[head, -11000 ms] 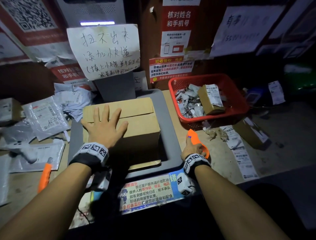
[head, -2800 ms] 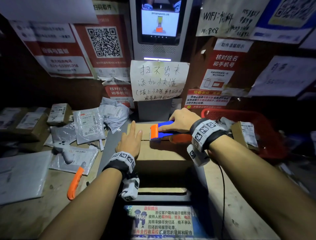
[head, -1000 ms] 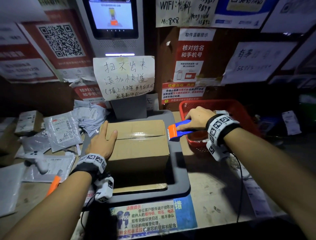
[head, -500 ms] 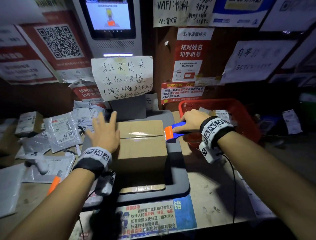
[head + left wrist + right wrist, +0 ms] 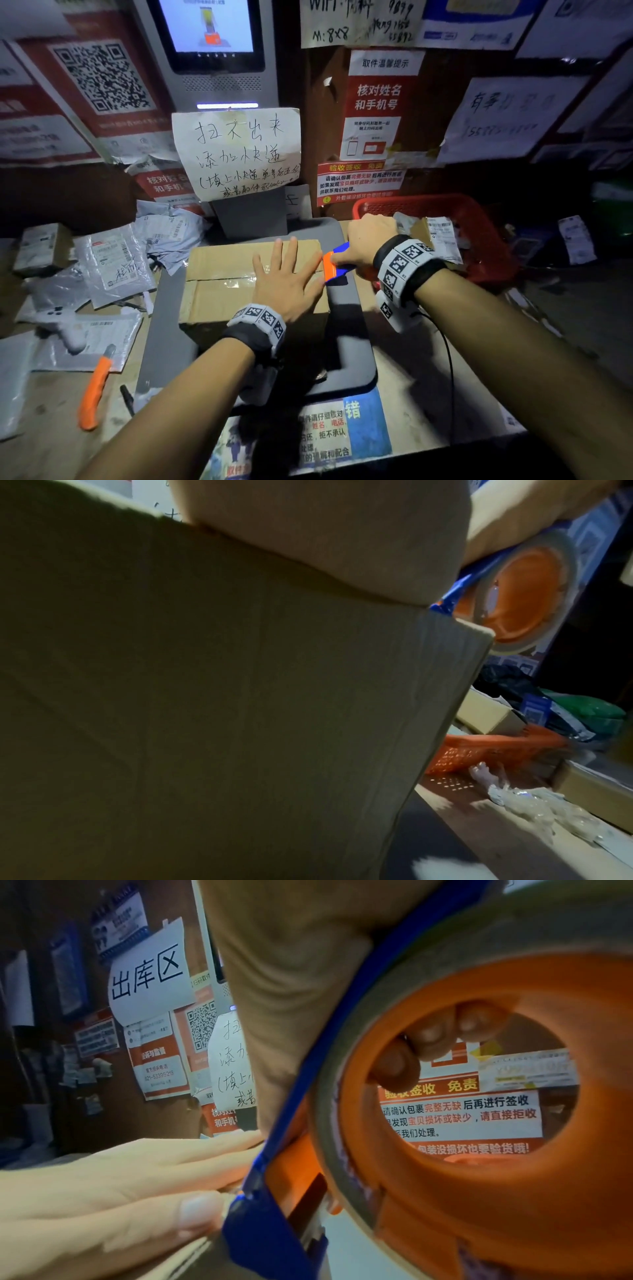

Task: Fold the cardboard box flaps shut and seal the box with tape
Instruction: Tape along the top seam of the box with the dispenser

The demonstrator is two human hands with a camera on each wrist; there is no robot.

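Note:
A brown cardboard box (image 5: 219,294) with its flaps shut sits on a grey scale platform (image 5: 346,329). A strip of clear tape (image 5: 222,278) runs along the centre seam. My left hand (image 5: 286,279) lies flat on the right part of the box top, fingers straight and spread, thumb at the right edge. My right hand (image 5: 368,240) grips an orange and blue tape dispenser (image 5: 332,265) at the box's right edge. In the right wrist view the dispenser (image 5: 462,1123) fills the frame, my fingers (image 5: 424,1042) curled through its orange core. The left wrist view shows the box side (image 5: 240,710) and the tape roll (image 5: 520,596).
A red basket (image 5: 479,236) with parcels stands right of the scale. Plastic mail bags (image 5: 113,263) and a white game controller (image 5: 65,325) lie at the left, an orange-handled knife (image 5: 94,394) nearer me. A kiosk with a handwritten note (image 5: 236,154) rises behind the box.
My left hand has moved from the box's left edge across to the right part of the top. The dispenser stays at the right edge, tape laid along the seam.

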